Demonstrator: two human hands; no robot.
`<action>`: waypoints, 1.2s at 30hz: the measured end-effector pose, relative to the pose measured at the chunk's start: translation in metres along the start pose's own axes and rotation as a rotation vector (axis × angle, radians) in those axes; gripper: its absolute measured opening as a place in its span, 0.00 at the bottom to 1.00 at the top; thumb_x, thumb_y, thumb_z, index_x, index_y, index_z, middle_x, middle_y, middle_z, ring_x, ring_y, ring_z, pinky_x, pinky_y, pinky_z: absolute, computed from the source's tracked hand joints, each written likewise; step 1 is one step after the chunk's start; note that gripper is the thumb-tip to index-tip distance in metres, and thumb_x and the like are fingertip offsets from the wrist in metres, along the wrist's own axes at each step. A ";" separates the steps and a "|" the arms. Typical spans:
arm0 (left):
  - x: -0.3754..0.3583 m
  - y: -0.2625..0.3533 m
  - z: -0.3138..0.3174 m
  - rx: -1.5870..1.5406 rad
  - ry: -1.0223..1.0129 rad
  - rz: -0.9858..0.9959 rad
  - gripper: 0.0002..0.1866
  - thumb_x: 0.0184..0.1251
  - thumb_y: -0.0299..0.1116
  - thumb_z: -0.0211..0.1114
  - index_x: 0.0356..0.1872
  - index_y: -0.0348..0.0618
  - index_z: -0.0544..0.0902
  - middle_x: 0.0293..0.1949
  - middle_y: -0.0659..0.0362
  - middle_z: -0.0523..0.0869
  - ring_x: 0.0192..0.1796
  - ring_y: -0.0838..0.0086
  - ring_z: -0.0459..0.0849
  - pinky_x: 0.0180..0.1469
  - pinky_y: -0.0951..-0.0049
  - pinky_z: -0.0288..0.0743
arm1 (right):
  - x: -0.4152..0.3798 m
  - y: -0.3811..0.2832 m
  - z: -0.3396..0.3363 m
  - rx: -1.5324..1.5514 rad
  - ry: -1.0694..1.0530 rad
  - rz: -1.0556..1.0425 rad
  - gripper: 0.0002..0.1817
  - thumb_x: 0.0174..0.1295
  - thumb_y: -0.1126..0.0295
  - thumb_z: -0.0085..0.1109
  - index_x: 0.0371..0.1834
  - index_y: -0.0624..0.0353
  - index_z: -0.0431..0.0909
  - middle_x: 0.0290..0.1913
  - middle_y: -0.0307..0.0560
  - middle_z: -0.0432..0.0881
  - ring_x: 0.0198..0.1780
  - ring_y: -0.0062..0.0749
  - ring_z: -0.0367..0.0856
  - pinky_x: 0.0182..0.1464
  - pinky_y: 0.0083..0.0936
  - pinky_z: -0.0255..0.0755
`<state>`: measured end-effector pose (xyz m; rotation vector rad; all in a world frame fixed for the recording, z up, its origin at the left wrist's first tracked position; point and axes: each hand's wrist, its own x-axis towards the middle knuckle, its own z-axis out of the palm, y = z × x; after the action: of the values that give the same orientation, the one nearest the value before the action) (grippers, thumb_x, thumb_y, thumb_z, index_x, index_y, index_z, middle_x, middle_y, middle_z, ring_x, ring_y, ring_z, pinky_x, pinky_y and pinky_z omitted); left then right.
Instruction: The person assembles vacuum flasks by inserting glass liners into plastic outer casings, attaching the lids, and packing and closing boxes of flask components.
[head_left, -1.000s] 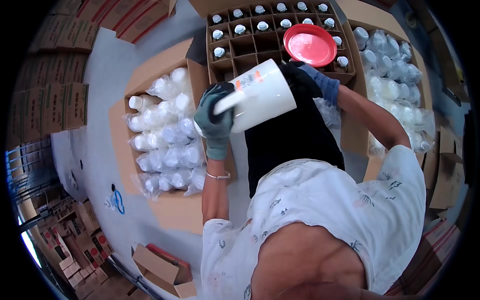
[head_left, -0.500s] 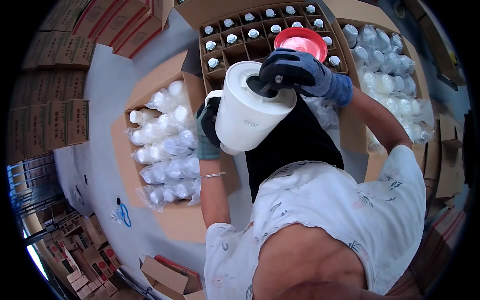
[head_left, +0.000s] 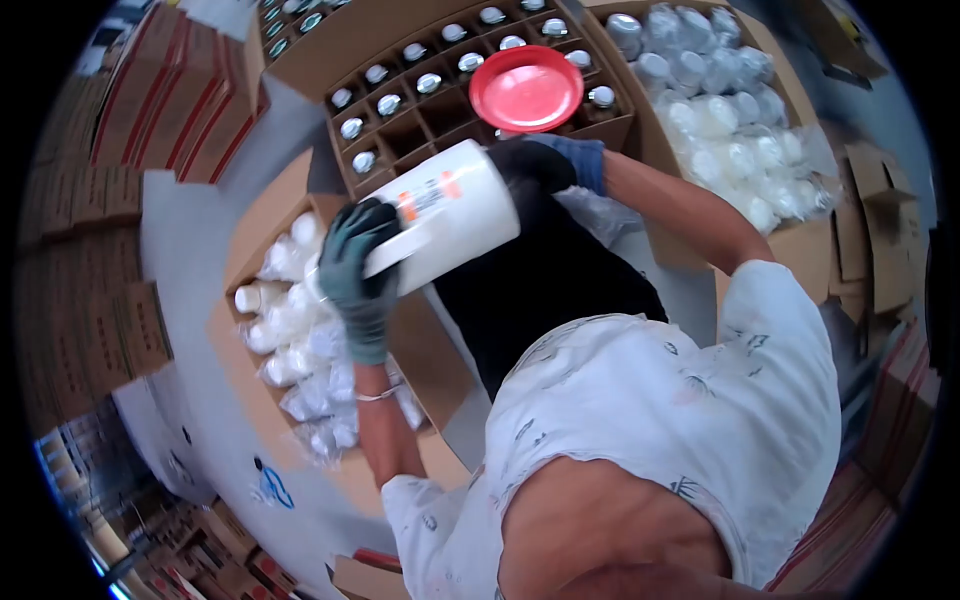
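Observation:
A white jug with a handle and an orange-and-grey label lies tilted on its side between my hands, in front of my lap. My left hand, in a grey-green glove with dark fingers, is closed around it at the handle. At the jug's right end is my right hand in a blue-and-black glove; its fingers are dark, blurred and partly hidden, so I cannot tell their grip. Just above that hand, a red plate rests over a divided carton of bottles with light caps.
To the left stands an open carton of white bottles in clear plastic. Another carton of similar wrapped bottles is at the right. Stacked boxes line the left side. A blue loop lies on the grey floor.
The jug has turned from near upright, opening showing, onto its side with the label showing. My right hand has left the opening for the jug's right end. The view has shifted.

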<state>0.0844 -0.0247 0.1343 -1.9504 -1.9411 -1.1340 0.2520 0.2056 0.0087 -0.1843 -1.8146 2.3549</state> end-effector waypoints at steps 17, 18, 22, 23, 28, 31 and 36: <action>-0.033 0.031 0.058 0.058 -0.432 -0.333 0.43 0.56 0.55 0.66 0.69 0.44 0.62 0.71 0.42 0.55 0.73 0.48 0.51 0.72 0.47 0.42 | -0.066 0.061 -0.357 -1.119 1.165 0.557 0.24 0.58 0.51 0.51 0.47 0.57 0.80 0.44 0.59 0.83 0.45 0.47 0.82 0.51 0.38 0.72; -0.033 0.038 0.066 -0.058 -0.254 -0.520 0.46 0.57 0.56 0.65 0.71 0.40 0.57 0.71 0.41 0.53 0.73 0.48 0.50 0.72 0.50 0.43 | -0.079 0.040 -0.360 -1.171 1.180 0.778 0.29 0.59 0.47 0.46 0.53 0.57 0.78 0.58 0.61 0.74 0.59 0.53 0.72 0.61 0.44 0.64; -0.040 0.033 0.085 -0.244 -0.270 -0.610 0.62 0.43 0.58 0.74 0.72 0.35 0.47 0.71 0.41 0.53 0.72 0.45 0.54 0.70 0.54 0.52 | -0.108 0.050 -0.413 -1.068 1.067 1.310 0.47 0.58 0.40 0.43 0.77 0.46 0.37 0.78 0.44 0.31 0.77 0.49 0.24 0.75 0.45 0.27; -0.023 0.030 0.080 -0.192 -0.380 -0.532 0.64 0.40 0.57 0.76 0.72 0.34 0.47 0.71 0.40 0.54 0.71 0.44 0.55 0.69 0.53 0.55 | -0.110 0.061 -0.427 -1.076 1.124 1.264 0.46 0.58 0.40 0.43 0.77 0.46 0.39 0.78 0.44 0.33 0.77 0.49 0.26 0.74 0.49 0.28; -0.016 0.013 0.067 -0.253 -0.602 -0.473 0.68 0.31 0.52 0.82 0.72 0.33 0.47 0.69 0.37 0.56 0.68 0.40 0.60 0.64 0.52 0.64 | -0.100 0.035 -0.435 -1.203 0.895 1.247 0.33 0.59 0.47 0.44 0.68 0.48 0.65 0.73 0.47 0.57 0.74 0.50 0.52 0.72 0.46 0.45; -0.030 -0.009 0.018 -0.964 -0.525 -1.097 0.44 0.52 0.29 0.72 0.70 0.34 0.58 0.72 0.51 0.59 0.71 0.63 0.62 0.71 0.64 0.55 | -0.111 0.032 -0.456 -1.035 0.866 0.724 0.23 0.64 0.59 0.44 0.61 0.51 0.72 0.64 0.48 0.71 0.64 0.43 0.68 0.65 0.37 0.61; -0.010 -0.092 0.032 -0.785 -0.083 -0.968 0.21 0.74 0.34 0.47 0.59 0.28 0.73 0.59 0.48 0.76 0.61 0.62 0.75 0.67 0.64 0.64 | -0.037 -0.050 -0.343 -1.171 0.236 -0.284 0.18 0.70 0.75 0.40 0.62 0.59 0.71 0.61 0.45 0.73 0.61 0.30 0.73 0.62 0.32 0.70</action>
<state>0.0139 -0.0001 0.0707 -1.1783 -2.8841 -2.3472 0.3578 0.5354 -0.0303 -0.2830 -2.5883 0.8165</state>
